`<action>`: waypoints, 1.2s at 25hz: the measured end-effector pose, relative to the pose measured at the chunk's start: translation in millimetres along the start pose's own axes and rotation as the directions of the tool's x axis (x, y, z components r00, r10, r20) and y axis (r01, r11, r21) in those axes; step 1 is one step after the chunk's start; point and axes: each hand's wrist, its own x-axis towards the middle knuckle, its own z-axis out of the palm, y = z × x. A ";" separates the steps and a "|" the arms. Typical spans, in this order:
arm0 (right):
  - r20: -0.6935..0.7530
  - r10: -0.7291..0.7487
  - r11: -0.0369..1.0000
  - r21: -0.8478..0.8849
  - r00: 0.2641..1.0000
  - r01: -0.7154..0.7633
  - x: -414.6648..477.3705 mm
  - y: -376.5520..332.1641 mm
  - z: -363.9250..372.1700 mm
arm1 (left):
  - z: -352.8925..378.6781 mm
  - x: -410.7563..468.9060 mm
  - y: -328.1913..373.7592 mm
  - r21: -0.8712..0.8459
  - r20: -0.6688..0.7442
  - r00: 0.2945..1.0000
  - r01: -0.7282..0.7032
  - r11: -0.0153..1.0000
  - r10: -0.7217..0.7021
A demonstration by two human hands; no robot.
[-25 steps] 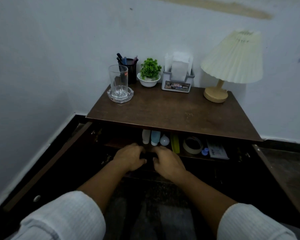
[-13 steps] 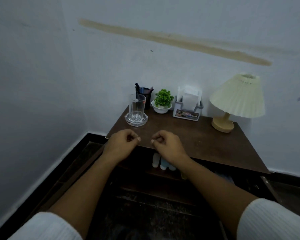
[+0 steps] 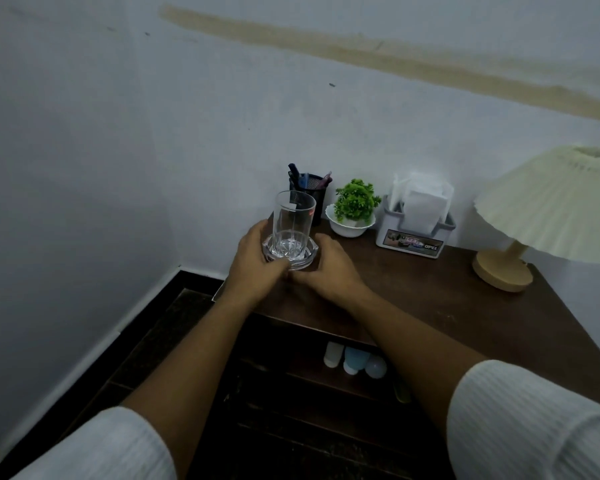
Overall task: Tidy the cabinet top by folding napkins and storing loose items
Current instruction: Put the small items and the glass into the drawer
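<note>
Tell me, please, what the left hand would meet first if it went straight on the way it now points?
Probably the black pen holder right behind the drinking glass, since the left hand points up-right along the glass dish it grips; depth is uncertain.

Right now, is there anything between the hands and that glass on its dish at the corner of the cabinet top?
Nothing visible. The left hand and right hand already cup the clear dish from either side, with the glass standing upright in it. The pen holder and small plant sit behind, toward the wall.
</note>
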 end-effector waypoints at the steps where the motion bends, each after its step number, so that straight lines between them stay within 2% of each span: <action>1: -0.003 -0.018 1.000 0.000 1.000 0.018 3.5 1.5 4.4 | 1.4 6.0 0.0 -0.045 0.026 1.000 0.001 0.999 0.000; 3: -0.020 -0.060 0.998 -0.022 0.998 0.060 11.1 4.6 15.0 | 3.5 17.1 -2.1 -0.092 0.055 0.999 0.007 0.996 -0.002; 7: -0.077 -0.067 0.994 -0.092 0.995 0.060 20.2 2.5 22.1 | 6.6 26.8 -4.8 -0.066 0.059 0.998 -0.025 0.998 0.029; 10: -0.066 -0.055 0.998 -0.031 0.996 0.053 12.3 1.0 14.3 | 7.0 26.1 -0.4 -0.068 0.045 0.999 -0.008 0.998 0.011; 14: -0.084 -0.049 0.997 0.058 0.995 0.054 -19.1 2.6 1.6 | -1.4 9.9 12.6 -0.046 0.107 0.994 -0.017 0.999 0.022; 18: -0.115 -0.085 0.986 0.131 0.990 0.100 -71.6 -7.1 -19.6 | -7.9 -39.7 38.0 -0.052 0.154 0.986 -0.051 0.997 0.059; 24: -0.066 -0.132 0.991 0.016 0.989 0.133 -165.9 -17.9 -36.9 | -17.2 -142.4 53.7 -0.082 0.158 0.986 -0.036 0.996 0.049; 30: 0.015 -0.122 0.990 0.072 0.992 0.120 -230.0 -13.0 -17.8 | -21.9 -214.4 36.4 -0.062 0.163 0.987 0.023 0.998 -0.012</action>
